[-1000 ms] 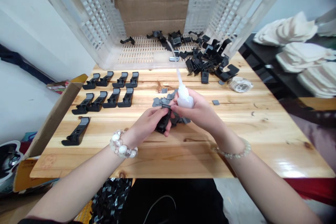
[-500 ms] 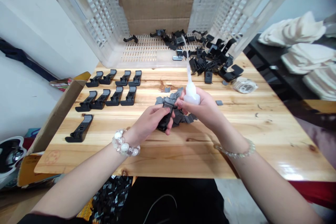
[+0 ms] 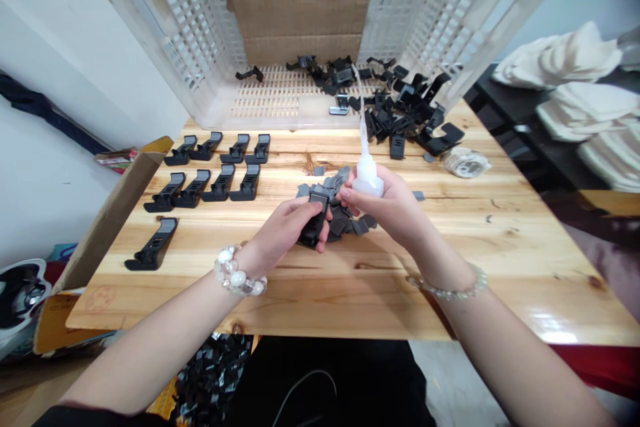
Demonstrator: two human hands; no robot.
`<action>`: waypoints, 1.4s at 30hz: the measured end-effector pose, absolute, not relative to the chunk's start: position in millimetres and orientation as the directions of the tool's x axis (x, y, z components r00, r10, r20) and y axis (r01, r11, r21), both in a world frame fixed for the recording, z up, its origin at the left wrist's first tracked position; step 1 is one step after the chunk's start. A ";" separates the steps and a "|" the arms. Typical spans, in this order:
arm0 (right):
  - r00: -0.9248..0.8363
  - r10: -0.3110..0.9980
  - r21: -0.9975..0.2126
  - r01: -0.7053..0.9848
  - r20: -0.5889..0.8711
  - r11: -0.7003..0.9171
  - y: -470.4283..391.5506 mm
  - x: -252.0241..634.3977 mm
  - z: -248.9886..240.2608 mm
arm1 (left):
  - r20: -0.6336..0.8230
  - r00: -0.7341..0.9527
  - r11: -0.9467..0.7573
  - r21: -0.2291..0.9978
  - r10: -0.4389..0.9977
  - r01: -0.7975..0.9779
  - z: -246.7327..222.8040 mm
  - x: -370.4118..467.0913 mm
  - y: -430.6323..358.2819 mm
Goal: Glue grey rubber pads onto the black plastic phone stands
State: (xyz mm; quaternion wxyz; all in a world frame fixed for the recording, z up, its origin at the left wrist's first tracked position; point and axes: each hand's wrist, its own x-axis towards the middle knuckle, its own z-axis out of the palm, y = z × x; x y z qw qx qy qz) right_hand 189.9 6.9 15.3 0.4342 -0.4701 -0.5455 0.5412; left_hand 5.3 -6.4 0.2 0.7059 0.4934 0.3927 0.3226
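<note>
My left hand is closed round a black plastic bracket, its thumb resting near a grey pad at the upper end. In my right hand is a white squeeze bottle with a long thin clear nozzle pointing up and away from me. The bottle is just right of the bracket and apart from it. Loose grey pads lie in a heap on the table behind and below both hands. To the left, several black brackets with grey pads are set out in rows, and a single one lies nearer me.
A white plastic crate on its side, with cardboard at its back, holds a pile of black brackets that spills onto the wooden table. A tape roll lies right. Below the table edge is a heap of black parts.
My right hand has shifted slightly right with the bottle, away from the bracket. My left hand has barely moved, tilting the bracket slightly. The laid-out brackets are unchanged.
</note>
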 end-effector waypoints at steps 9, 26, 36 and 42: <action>-0.175 0.984 -0.998 0.059 -0.045 -0.035 7.8 190.4 14.1 | -0.259 0.468 0.330 0.941 0.845 -0.077 1.4 5.6 -6.7; -0.161 0.987 -0.999 0.036 -0.022 -0.017 7.9 189.6 14.0 | -0.294 0.479 0.419 0.891 0.827 -0.175 2.2 4.8 -1.4; -0.150 0.989 -0.996 -0.089 -0.007 -0.021 12.5 195.5 11.2 | -0.282 0.135 0.253 0.947 0.950 0.197 38.0 -54.9 -19.0; -0.153 0.988 -0.998 -0.054 -0.017 -0.026 10.9 192.9 13.6 | -0.231 -0.228 0.305 0.872 0.946 0.384 8.7 -114.8 -47.0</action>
